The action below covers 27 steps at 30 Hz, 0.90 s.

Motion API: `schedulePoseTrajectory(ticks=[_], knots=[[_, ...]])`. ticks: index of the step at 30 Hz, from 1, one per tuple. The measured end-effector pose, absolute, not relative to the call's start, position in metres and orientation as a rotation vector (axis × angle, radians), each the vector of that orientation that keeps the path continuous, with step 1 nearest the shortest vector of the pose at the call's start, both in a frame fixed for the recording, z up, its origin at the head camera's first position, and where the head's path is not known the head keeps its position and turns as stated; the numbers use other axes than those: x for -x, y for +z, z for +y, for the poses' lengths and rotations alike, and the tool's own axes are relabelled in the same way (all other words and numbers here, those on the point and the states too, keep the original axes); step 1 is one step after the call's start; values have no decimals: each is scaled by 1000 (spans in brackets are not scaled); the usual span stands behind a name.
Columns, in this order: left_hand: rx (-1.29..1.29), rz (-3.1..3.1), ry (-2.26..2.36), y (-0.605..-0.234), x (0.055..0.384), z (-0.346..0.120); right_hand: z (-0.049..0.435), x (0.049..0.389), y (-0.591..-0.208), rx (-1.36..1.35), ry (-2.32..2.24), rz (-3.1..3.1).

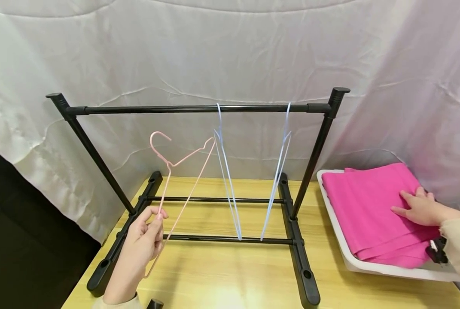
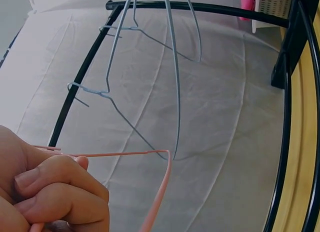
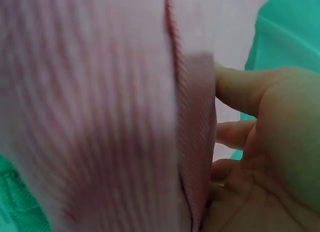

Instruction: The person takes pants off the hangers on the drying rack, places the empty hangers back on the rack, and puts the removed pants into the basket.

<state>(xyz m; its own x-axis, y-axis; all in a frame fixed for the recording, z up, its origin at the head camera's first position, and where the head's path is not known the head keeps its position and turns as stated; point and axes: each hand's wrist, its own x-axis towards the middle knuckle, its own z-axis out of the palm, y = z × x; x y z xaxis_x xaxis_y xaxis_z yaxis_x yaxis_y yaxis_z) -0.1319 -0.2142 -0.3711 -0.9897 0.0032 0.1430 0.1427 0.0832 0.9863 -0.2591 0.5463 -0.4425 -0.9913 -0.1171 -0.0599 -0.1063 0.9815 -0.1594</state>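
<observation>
My left hand grips a pink clothes hanger by one side of its frame, holding it up in front of the rack with the hook at the top. In the left wrist view curled fingers wrap that pink hanger. Two light blue hangers hang from the rack's top bar. At the far right, my right hand rests with spread fingers on folded bright pink cloth. Blurred ribbed fabric hides much of the right wrist view, beside the right hand.
A white basket holds the pink cloth, right of the black rack. The rack's feet stand on a wooden table. Pale curtain hangs close behind. A short black piece shows at the front edge.
</observation>
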Motion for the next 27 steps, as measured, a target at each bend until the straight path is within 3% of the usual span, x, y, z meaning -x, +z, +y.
schedulePoseTrajectory(ticks=[5, 15, 27], knots=[[144, -2235, -2048, -366, 132, -215, 525, 250, -433, 227, -277, 3156], [181, -2248, -1994, -357, 134, -218, 420, 216, -339, 249, -476, 3114], [182, -2207, -1907, -335, 148, -217, 316, 223, -323, 497, -1011, 3069]])
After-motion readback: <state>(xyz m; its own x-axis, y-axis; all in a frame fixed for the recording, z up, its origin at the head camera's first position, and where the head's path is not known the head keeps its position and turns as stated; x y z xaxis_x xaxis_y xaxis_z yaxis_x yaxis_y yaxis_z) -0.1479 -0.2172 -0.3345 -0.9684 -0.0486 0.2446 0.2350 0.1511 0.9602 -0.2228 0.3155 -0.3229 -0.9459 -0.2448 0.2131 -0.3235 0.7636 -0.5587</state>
